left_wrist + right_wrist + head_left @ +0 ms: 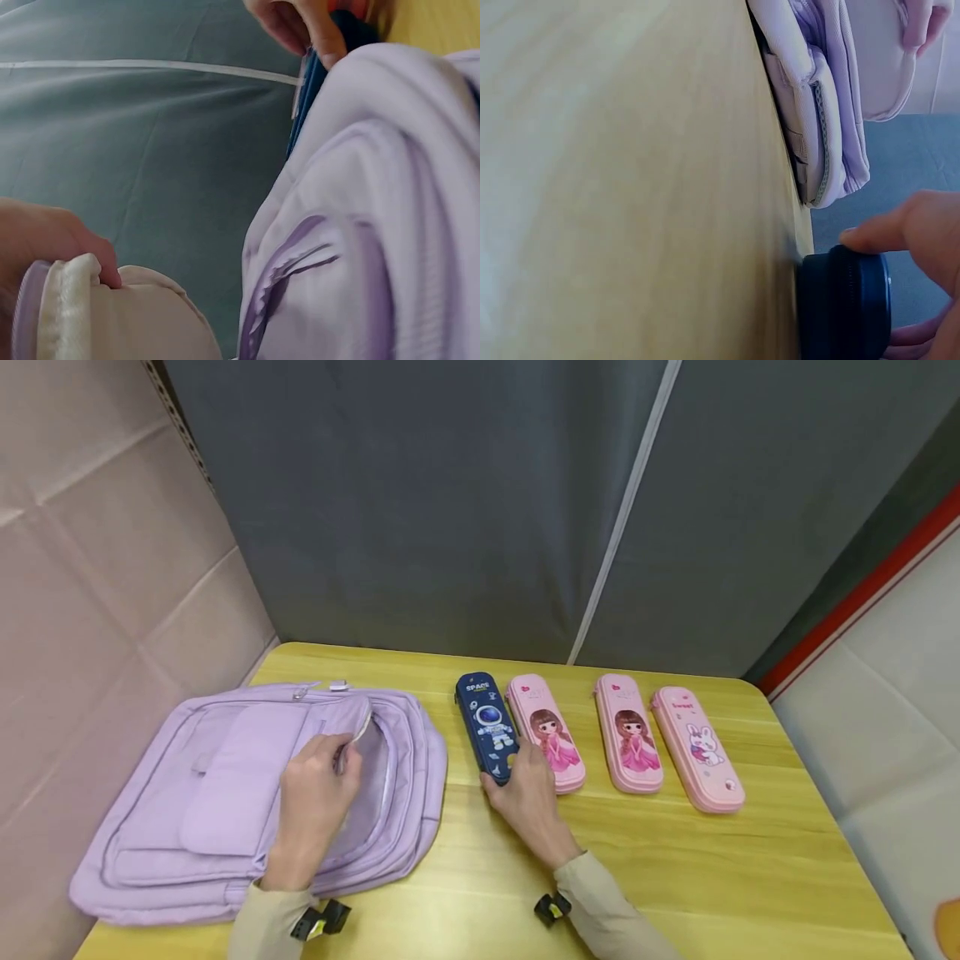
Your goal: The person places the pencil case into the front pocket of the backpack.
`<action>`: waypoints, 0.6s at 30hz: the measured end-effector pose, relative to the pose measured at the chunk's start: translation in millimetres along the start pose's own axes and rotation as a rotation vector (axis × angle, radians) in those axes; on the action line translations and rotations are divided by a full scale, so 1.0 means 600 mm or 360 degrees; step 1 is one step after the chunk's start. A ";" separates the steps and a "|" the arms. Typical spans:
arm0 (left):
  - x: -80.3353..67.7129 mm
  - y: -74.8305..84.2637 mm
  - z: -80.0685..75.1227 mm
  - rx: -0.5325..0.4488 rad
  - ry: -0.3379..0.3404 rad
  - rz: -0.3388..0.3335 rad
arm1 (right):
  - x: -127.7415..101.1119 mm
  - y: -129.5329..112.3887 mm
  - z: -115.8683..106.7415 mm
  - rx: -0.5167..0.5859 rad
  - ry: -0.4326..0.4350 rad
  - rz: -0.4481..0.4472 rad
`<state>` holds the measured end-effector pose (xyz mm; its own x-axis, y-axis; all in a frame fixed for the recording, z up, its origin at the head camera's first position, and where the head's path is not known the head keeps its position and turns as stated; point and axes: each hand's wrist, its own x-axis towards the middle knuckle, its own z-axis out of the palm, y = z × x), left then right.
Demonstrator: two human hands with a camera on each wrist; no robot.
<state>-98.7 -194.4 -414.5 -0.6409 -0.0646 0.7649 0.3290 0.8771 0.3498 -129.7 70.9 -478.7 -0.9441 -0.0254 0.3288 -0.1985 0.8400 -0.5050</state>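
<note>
A lilac backpack lies flat on the left of the yellow wooden table. My left hand grips the edge of its opened front flap and lifts it; the left wrist view shows the pale lining under my fingers. A navy space-themed pencil case lies just right of the backpack. My right hand grips its near end, thumb on the left side; the right wrist view shows the dark case end between thumb and fingers.
Three pink pencil cases lie side by side right of the navy one: two with a girl, one with a rabbit. A grey curtain hangs behind the table. A beige wall stands at left.
</note>
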 end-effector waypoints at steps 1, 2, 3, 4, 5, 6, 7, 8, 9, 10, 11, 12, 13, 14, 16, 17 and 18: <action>0.002 -0.001 -0.003 -0.0004 0.0013 -0.0013 | -0.001 0.001 0.000 0.0025 0.0019 -0.0005; 0.004 -0.003 -0.007 -0.0003 0.0024 -0.0032 | -0.001 0.001 0.001 0.0053 0.0042 -0.0015; 0.006 -0.004 -0.010 -0.0002 0.0036 -0.0050 | -0.002 0.002 0.001 0.0078 0.0066 -0.0026; 0.009 -0.006 -0.014 -0.0003 0.0046 -0.0071 | -0.002 0.002 0.000 0.0096 0.0086 -0.0037; 0.011 -0.008 -0.018 -0.0005 0.0055 -0.0090 | -0.002 0.002 0.000 0.0111 0.0107 -0.0052; 0.013 -0.009 -0.021 -0.0012 0.0064 -0.0113 | -0.002 0.002 -0.002 0.0124 0.0122 -0.0064; 0.015 -0.011 -0.025 -0.0014 0.0069 -0.0133 | -0.002 0.001 -0.003 0.0136 0.0130 -0.0074; 0.016 -0.013 -0.029 -0.0013 0.0072 -0.0151 | -0.002 0.000 -0.005 0.0141 0.0135 -0.0083; 0.017 -0.014 -0.033 -0.0014 0.0073 -0.0165 | -0.002 -0.001 -0.007 0.0141 0.0132 -0.0090; 0.018 -0.016 -0.036 -0.0019 0.0075 -0.0181 | -0.002 -0.004 -0.009 0.0147 0.0125 -0.0093; 0.020 -0.017 -0.040 -0.0023 0.0073 -0.0195 | -0.001 -0.006 -0.011 0.0154 0.0116 -0.0094; 0.021 -0.018 -0.044 -0.0027 0.0068 -0.0212 | -0.001 -0.009 -0.014 0.0165 0.0104 -0.0094; 0.022 -0.019 -0.047 -0.0034 0.0066 -0.0227 | 0.000 -0.012 -0.016 0.0175 0.0094 -0.0097; 0.024 -0.020 -0.049 -0.0044 0.0065 -0.0244 | 0.000 -0.015 -0.018 0.0188 0.0085 -0.0106; 0.027 -0.022 -0.054 -0.0061 0.0065 -0.0273 | 0.001 -0.022 -0.023 0.0219 0.0066 -0.0130; 0.028 -0.023 -0.057 -0.0066 0.0068 -0.0283 | 0.002 -0.026 -0.025 0.0233 0.0057 -0.0149; 0.030 -0.024 -0.059 -0.0069 0.0073 -0.0289 | 0.002 -0.030 -0.028 0.0242 0.0048 -0.0169</action>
<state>-90.5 -225.2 -386.9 -0.6606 -0.2423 0.7105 0.2410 0.8279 0.5064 -122.7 64.9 -456.1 -0.9079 -0.0916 0.4091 -0.3364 0.7417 -0.5803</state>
